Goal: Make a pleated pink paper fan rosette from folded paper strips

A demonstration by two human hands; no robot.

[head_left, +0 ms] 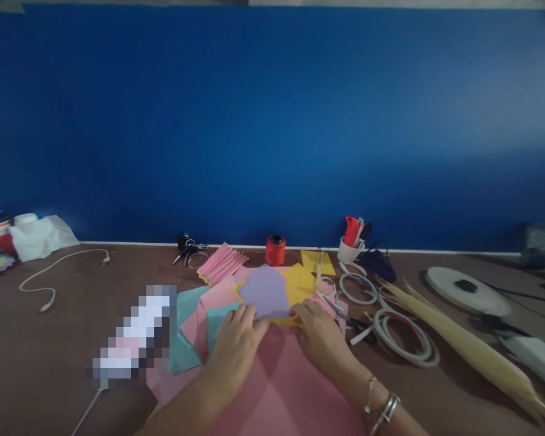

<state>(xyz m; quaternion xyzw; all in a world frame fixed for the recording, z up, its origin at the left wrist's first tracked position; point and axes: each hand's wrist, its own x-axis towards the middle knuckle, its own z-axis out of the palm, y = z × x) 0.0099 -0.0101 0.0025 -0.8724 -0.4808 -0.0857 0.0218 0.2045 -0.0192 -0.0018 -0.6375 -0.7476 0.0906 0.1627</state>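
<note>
A narrow folded strip of yellow paper (284,321) lies crosswise between my two hands, low over a large pink sheet (281,381). My left hand (237,336) is closed at the strip's left end, thumb pointing inward. At the other end, my right hand (318,332) has its fingers pressed together on the paper; bracelets circle that wrist. Just beyond the strip lies a purple paper (266,290), overlapping a yellow sheet (300,283). Teal paper (220,321) shows beside my left hand. The undersides of my fingers are hidden.
Scissors (361,325) and coiled white strips (402,339) lie right of the papers, near a long straw-coloured fibre bundle (472,339). Behind stand a red thread spool (275,251) and a pen cup (349,249). Pleated pink paper (221,264) and keys (188,249) lie back left.
</note>
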